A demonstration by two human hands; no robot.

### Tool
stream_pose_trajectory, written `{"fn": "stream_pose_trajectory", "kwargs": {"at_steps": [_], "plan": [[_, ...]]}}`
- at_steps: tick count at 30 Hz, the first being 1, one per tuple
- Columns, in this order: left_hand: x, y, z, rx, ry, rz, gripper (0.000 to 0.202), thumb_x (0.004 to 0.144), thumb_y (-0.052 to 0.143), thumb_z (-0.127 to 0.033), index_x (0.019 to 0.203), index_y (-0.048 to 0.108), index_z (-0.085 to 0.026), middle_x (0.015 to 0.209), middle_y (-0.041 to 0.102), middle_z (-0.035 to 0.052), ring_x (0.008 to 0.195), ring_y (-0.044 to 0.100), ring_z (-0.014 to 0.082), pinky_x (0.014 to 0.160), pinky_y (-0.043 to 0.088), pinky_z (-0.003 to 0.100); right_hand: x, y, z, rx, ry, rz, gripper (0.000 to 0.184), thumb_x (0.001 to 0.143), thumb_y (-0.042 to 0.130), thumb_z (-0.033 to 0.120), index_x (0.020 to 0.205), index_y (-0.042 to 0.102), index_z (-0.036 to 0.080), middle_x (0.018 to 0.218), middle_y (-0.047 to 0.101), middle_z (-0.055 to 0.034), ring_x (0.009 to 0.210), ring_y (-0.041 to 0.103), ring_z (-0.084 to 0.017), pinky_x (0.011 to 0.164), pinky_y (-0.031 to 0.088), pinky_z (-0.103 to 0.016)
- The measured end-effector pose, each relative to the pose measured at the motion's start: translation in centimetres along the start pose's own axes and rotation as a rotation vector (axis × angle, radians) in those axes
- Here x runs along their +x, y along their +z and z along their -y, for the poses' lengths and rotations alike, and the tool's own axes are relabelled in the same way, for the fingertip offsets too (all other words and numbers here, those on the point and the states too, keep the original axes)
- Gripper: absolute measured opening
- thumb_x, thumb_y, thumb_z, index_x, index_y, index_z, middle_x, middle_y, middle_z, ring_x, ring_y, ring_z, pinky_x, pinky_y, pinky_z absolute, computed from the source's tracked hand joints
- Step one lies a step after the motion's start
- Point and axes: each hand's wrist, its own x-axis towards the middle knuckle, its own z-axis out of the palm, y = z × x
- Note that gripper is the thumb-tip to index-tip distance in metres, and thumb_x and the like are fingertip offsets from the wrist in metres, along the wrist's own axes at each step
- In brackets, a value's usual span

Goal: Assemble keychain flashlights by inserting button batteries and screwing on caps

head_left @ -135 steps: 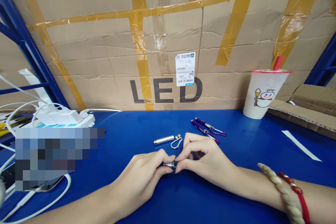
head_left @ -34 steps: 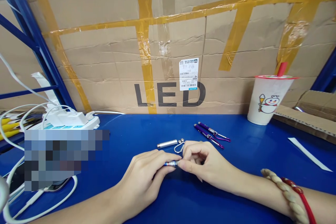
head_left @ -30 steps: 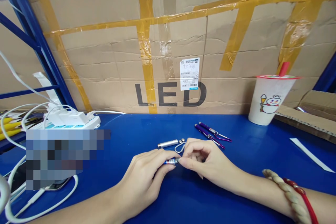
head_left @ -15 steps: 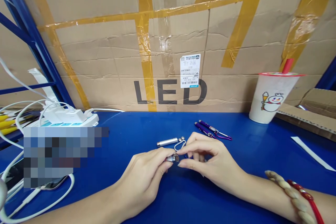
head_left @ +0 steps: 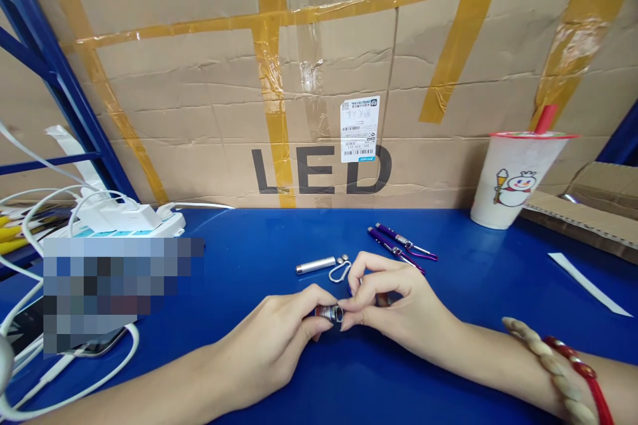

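Observation:
Low over the blue table [head_left: 259, 259], my left hand [head_left: 279, 342] pinches a small cylindrical pen-light body [head_left: 329, 313] with a metal threaded end. My right hand [head_left: 393, 305] meets it from the right, fingertips closed on that open end and on a small part I cannot make out. Just beyond the hands lie a silver tube [head_left: 315, 265], a silver clip [head_left: 337, 271] and two tiny round pieces [head_left: 342, 257]. Two purple pen-lights [head_left: 401, 245] lie further back to the right.
A taped cardboard box marked LED [head_left: 319, 80] walls off the back. A white cup with a red straw [head_left: 513, 176] stands at the right, beside flat cardboard [head_left: 583, 212]. A white power strip [head_left: 124, 222] with cables and a phone [head_left: 84, 345] lie left. A paper strip [head_left: 588, 275] lies far right.
Both hands stay joined on the small cylinder; my right fingers shift around its metal end, and the pair has sunk slightly toward me. Parts on the table have not moved.

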Motion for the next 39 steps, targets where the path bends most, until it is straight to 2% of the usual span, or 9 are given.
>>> {"fn": "stream_pose_trajectory", "kwargs": {"at_steps": [5, 8, 14, 19, 25, 29, 32, 39], "plan": [[-0.2, 0.19, -0.18, 0.004, 0.021, -0.014, 0.016, 0.091, 0.034, -0.019, 0.097, 0.047, -0.023, 0.075, 0.06, -0.003, 0.063, 0.054, 0.0103, 0.06, 0.04, 0.018, -0.18, 0.12, 0.44, -0.037, -0.083, -0.013, 0.03, 0.074, 0.068, 0.038, 0.055, 0.063, 0.015, 0.068, 0.05, 0.0002, 0.049, 0.042, -0.004, 0.039, 0.032, -0.018], [-0.19, 0.3, -0.15, 0.004, 0.038, -0.033, 0.013, 0.091, 0.035, -0.019, 0.095, 0.046, -0.023, 0.079, 0.061, -0.0023, 0.066, 0.056, 0.0107, 0.062, 0.041, 0.018, -0.34, 0.28, 0.62, -0.042, -0.076, -0.025, 0.032, 0.072, 0.07, 0.038, 0.053, 0.058, 0.015, 0.068, 0.05, 0.0002, 0.05, 0.042, -0.005, 0.039, 0.031, -0.018], [-0.03, 0.55, 0.02, 0.014, 0.085, -0.098, 0.012, 0.091, 0.036, -0.021, 0.08, 0.041, -0.022, 0.076, 0.06, -0.0019, 0.065, 0.057, 0.0111, 0.06, 0.042, 0.019, -0.42, 0.38, 0.52, -0.051, 0.005, -0.007, 0.032, 0.071, 0.071, 0.036, 0.055, 0.053, 0.014, 0.068, 0.051, 0.0004, 0.049, 0.041, -0.004, 0.039, 0.031, -0.017], [0.0, 0.67, 0.14, 0.081, 0.092, -0.149, 0.013, 0.092, 0.036, -0.023, 0.082, 0.043, -0.022, 0.073, 0.059, -0.0013, 0.061, 0.056, 0.0119, 0.058, 0.042, 0.021, -0.31, 0.35, 0.51, -0.043, 0.135, 0.031, 0.032, 0.071, 0.07, 0.036, 0.056, 0.052, 0.014, 0.064, 0.052, 0.0014, 0.045, 0.038, -0.003, 0.038, 0.028, -0.018], [0.08, 0.69, 0.13, 0.1, 0.098, -0.168, 0.014, 0.092, 0.036, -0.023, 0.081, 0.045, -0.022, 0.074, 0.062, -0.0007, 0.063, 0.058, 0.0124, 0.06, 0.044, 0.021, -0.17, 0.35, 0.7, -0.03, 0.2, 0.043, 0.036, 0.069, 0.07, 0.042, 0.056, 0.051, 0.014, 0.063, 0.051, 0.0016, 0.044, 0.036, -0.003, 0.037, 0.027, -0.018], [0.12, 0.66, 0.0, 0.077, 0.065, -0.173, 0.012, 0.091, 0.038, -0.023, 0.085, 0.048, -0.022, 0.076, 0.063, -0.0012, 0.064, 0.059, 0.0119, 0.06, 0.043, 0.02, 0.03, 0.42, 0.79, 0.003, 0.225, 0.05, 0.035, 0.07, 0.069, 0.041, 0.058, 0.05, 0.015, 0.064, 0.05, 0.0026, 0.043, 0.037, -0.002, 0.038, 0.029, -0.018], [0.23, 0.51, -0.14, 0.049, 0.009, -0.152, 0.013, 0.092, 0.037, -0.023, 0.095, 0.05, -0.022, 0.079, 0.062, -0.0011, 0.064, 0.059, 0.0113, 0.06, 0.044, 0.019, 0.18, 0.4, 0.68, 0.017, 0.236, 0.041, 0.034, 0.072, 0.067, 0.041, 0.06, 0.049, 0.015, 0.064, 0.049, 0.0033, 0.045, 0.038, -0.003, 0.041, 0.031, -0.018], [0.48, 0.17, -0.33, 0.004, -0.073, -0.119, 0.02, 0.092, 0.033, -0.023, 0.105, 0.047, -0.022, 0.078, 0.06, -0.0001, 0.067, 0.057, 0.0126, 0.062, 0.044, 0.021, 0.26, 0.16, -0.09, 0.001, 0.234, 0.03, 0.031, 0.072, 0.068, 0.043, 0.068, 0.057, 0.015, 0.064, 0.05, 0.0031, 0.049, 0.042, -0.005, 0.045, 0.035, -0.019]]}}
